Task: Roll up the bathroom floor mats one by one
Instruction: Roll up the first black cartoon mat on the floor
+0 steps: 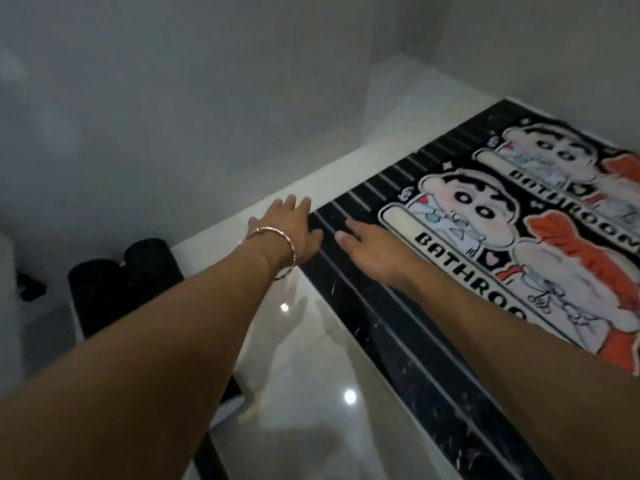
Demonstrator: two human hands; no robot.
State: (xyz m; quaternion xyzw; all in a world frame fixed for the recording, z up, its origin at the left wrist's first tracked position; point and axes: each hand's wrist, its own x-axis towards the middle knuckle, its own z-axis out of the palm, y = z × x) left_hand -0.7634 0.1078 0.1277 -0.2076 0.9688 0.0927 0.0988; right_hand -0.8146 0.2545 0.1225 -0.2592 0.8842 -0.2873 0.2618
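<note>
Two black bathroom mats with a cartoon figure and the word BATHROOM lie flat side by side on a glossy white surface; the nearer mat (433, 271) reaches toward me, the farther mat (554, 157) lies beyond it. My left hand (294, 233), with a bangle on the wrist, rests open at the striped left edge of the nearer mat, fingers spread, thumb on the mat. My right hand (370, 251) lies open and flat on the striped border just to the right. Two dark rolled mats (121, 282) stand at the left, below the surface's edge.
The glossy white surface (311, 341) reflects lights and ends at a left edge near the rolls. Grey walls rise behind and to the left. A small dark object (31, 285) sits at the far left.
</note>
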